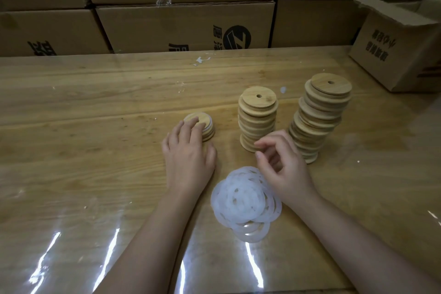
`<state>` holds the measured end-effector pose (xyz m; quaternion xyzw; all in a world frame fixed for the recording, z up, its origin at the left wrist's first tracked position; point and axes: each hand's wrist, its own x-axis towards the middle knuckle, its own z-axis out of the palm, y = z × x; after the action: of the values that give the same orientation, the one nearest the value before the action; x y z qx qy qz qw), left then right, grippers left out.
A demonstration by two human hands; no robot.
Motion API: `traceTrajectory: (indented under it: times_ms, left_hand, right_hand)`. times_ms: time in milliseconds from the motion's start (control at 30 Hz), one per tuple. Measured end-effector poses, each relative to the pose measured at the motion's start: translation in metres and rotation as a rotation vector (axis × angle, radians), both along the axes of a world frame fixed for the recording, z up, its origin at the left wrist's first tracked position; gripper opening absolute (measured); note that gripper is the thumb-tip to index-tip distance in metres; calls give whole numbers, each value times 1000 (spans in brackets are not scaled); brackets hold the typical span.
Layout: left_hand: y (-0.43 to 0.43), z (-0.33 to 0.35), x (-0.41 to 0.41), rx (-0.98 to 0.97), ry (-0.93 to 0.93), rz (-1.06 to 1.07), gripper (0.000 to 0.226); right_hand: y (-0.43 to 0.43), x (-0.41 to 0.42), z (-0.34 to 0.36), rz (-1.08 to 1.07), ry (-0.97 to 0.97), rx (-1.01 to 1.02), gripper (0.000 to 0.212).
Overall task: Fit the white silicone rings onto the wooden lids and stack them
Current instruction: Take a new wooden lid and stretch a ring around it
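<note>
Wooden desk (95,107) under glossy clear film, stacked cardboard boxes (186,24) along the back, open cardboard box (396,52) at right, white scraps (201,59) near the far edge

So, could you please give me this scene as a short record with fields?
Left hand: fingers resting on the short lid stack
Right hand: loosely curled, apparently empty, before the middle lid stack
Ring pile: loose white rings on the table, near the person
Right lid stack: tallest, leaning
Behind: cardboard boxes
</note>
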<state>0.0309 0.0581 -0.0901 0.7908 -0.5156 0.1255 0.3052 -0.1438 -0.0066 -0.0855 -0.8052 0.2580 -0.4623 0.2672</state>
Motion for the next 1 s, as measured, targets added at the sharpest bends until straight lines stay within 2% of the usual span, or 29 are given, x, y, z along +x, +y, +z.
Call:
traceTrajectory:
  times_ms: [67, 133, 233, 300, 400, 500, 600, 733, 833, 1000]
  left_hand:
    - [0, 4, -4, -103, 7, -141, 40]
    - [-1, 8, -11, -160, 28, -279, 39]
    - [-6, 16, -23, -247, 280, -409, 33]
    - [-11, 27, -29, -302, 468, -389, 24]
    - [-27, 49, -35, -226, 704, -268, 15]
    - [-44, 74, -36, -88, 916, -165, 32]
    - [-58, 88, -40, 39, 918, -109, 48]
    - [-64, 95, -38, 135, 862, -80, 35]
    - [-61, 94, -34, 80, 918, -99, 34]
    - [-45, 88, -26, -140, 1153, -175, 22]
  right_hand:
    - [-2, 0, -1, 35, 19, 0, 3]
    - [-4, 0, -3, 92, 85, 20, 12]
    - [-6, 1, -7, 122, 143, 72, 19]
    - [-9, 1, -9, 113, 161, 106, 22]
    - [-12, 3, -10, 110, 218, 146, 36]
    - [-13, 3, -11, 96, 230, 164, 42]
    - [-13, 3, -12, 93, 240, 190, 35]
    - [-14, 3, -11, 97, 229, 214, 31]
    - [-14, 4, -11, 93, 224, 229, 36]
    - [-14, 3, -11, 107, 231, 277, 27]
